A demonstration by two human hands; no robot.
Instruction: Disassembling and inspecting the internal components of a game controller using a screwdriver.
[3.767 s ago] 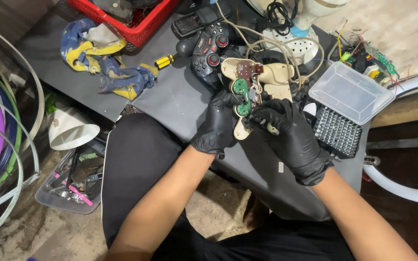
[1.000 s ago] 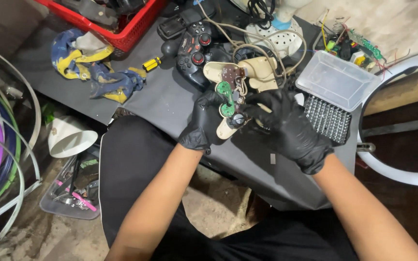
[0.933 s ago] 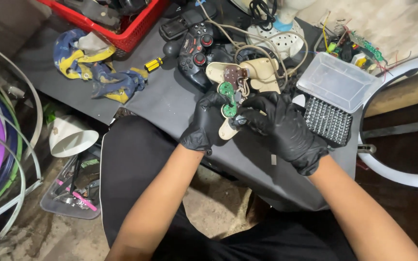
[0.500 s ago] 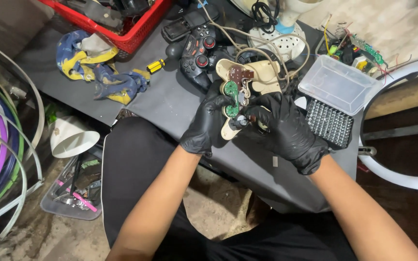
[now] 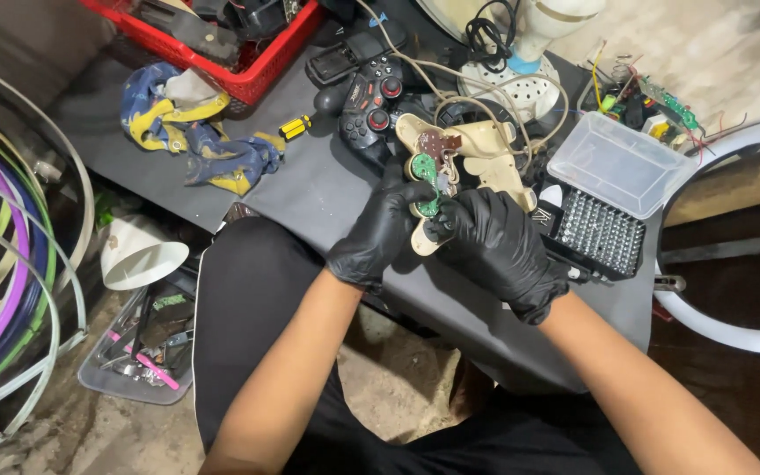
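Note:
Both my hands wear black gloves and meet over a beige game controller shell (image 5: 485,154) lying opened on the dark grey table (image 5: 327,189). My left hand (image 5: 376,237) grips the shell's lower left grip. My right hand (image 5: 499,251) holds the shell's lower middle, fingers beside the green circuit board (image 5: 424,180) inside it. A small brown board (image 5: 440,145) sits at the shell's top. What the right fingertips pinch is hidden.
A black game controller (image 5: 371,97) lies just behind the shell. Right of my hands stand a clear plastic box (image 5: 617,163) and a black bit holder (image 5: 604,233). A yellow-handled screwdriver (image 5: 296,127), a blue-yellow rag (image 5: 195,141) and a red basket (image 5: 222,62) lie at left.
The view has shifted slightly. My hands stay on the beige shell, with small finger movements near the green board.

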